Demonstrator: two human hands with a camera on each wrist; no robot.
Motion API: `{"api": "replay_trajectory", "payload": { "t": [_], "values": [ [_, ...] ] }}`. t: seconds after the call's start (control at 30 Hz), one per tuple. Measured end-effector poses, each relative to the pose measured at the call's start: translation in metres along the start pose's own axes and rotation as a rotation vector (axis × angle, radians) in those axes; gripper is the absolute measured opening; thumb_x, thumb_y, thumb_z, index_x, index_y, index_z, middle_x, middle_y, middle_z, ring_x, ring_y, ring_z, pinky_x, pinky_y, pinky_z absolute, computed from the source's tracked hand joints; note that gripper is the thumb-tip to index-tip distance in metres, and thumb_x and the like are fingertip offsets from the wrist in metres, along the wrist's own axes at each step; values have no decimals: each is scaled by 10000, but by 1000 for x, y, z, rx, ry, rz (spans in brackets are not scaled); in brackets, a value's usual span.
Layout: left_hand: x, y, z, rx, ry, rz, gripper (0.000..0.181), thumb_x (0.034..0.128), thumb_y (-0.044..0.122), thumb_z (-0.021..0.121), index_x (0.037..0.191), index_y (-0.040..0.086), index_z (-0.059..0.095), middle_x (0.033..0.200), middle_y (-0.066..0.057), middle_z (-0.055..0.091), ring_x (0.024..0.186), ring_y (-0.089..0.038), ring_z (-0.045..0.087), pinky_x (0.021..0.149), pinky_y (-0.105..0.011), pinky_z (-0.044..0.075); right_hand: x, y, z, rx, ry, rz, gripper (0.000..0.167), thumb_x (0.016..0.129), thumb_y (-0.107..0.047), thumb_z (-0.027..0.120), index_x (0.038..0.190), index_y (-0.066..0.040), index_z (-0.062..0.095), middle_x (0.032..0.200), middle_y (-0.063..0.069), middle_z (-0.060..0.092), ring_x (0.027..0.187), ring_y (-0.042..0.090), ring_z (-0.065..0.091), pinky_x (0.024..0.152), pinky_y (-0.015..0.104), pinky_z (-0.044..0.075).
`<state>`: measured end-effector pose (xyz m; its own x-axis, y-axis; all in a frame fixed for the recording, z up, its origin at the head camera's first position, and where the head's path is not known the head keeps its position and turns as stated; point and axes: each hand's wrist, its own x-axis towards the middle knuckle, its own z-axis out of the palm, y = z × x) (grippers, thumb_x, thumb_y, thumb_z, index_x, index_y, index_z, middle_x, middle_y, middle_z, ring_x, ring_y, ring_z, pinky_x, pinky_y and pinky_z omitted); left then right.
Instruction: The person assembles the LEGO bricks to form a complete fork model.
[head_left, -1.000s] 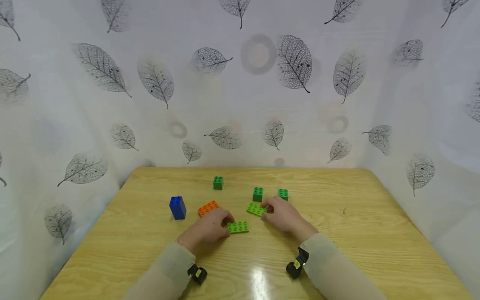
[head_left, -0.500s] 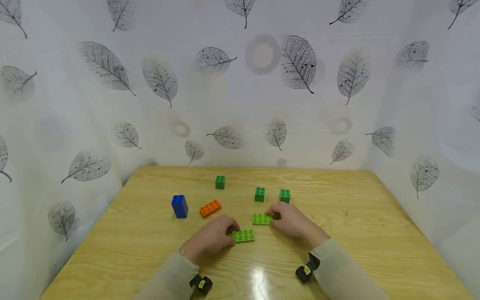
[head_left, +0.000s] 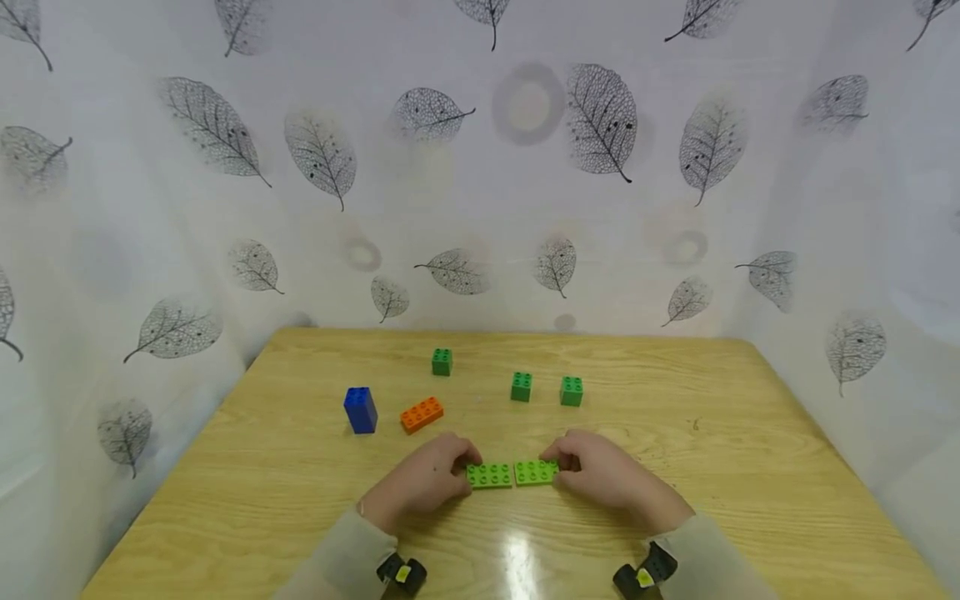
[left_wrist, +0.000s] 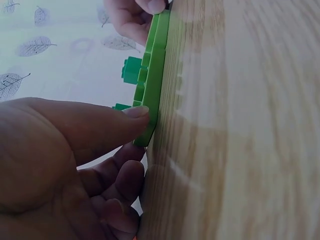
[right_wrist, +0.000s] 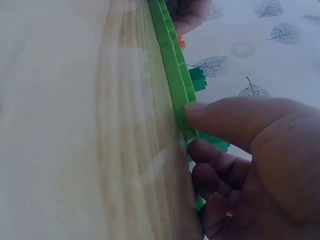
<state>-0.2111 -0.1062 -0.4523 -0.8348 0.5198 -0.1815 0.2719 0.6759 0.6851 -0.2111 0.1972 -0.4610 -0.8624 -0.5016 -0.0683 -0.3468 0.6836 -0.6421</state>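
Two lime-green building bricks lie end to end on the table in front of me, with a thin line between them in the head view. My left hand pinches the left end of the left lime brick, thumb on the near side in the left wrist view. At the other end, my right hand pinches the right lime brick between thumb and fingers. The two bricks form one nearly straight row, studs up. Part of each outer end is hidden by fingertips.
Behind the hands stand three green bricks. An orange brick lies to the left, beside a tall blue brick stack. A leaf-patterned curtain surrounds the wooden table.
The right lime brick has been drawn nearer and turned straight, into line with the left one. The left lime brick shifted slightly nearer and to the right; both hands still hold them.
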Motion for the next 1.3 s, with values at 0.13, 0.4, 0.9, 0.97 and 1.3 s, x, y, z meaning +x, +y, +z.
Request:
{"api": "replay_trajectory", "payload": {
  "t": [0.13,0.4,0.9,0.97,1.3],
  "values": [
    [-1,-1,1,24,9,27,310,892,143,730,1195,198,694,1042,89,564,937,-116,524,872,-373,476,-3,-1,1,25,-17,-3,263,921,-204,729,1182,-241,722,874,-101,579,790,121,519,676,303,453],
    [-2,-1,2,35,-4,23,316,891,156,729,1200,207,689,1051,95,564,942,-111,528,882,-377,476,-4,-1,2,33,-37,-19,270,915,-220,735,1183,-248,718,859,-106,588,784,113,533,681,307,470],
    [-1,-1,2,25,-15,20,313,898,158,727,1204,203,686,1056,84,564,948,-129,526,874,-384,468,-7,0,2,19,-33,-35,292,896,-211,739,1183,-257,712,858,-129,595,802,96,545,716,306,477],
    [-1,-1,1,19,-16,19,313,896,160,729,1203,206,686,1068,84,568,957,-129,528,882,-390,469,-7,0,2,29,-32,-42,294,899,-209,738,1187,-258,710,860,-127,597,809,98,545,722,308,477],
    [1,-5,0,-18,-25,45,296,891,183,747,1181,209,690,1051,87,582,942,-126,545,852,-371,478,-7,3,2,88,-42,-24,295,948,-264,702,1242,-247,678,861,-95,614,793,113,561,729,323,480]
  ]
}}
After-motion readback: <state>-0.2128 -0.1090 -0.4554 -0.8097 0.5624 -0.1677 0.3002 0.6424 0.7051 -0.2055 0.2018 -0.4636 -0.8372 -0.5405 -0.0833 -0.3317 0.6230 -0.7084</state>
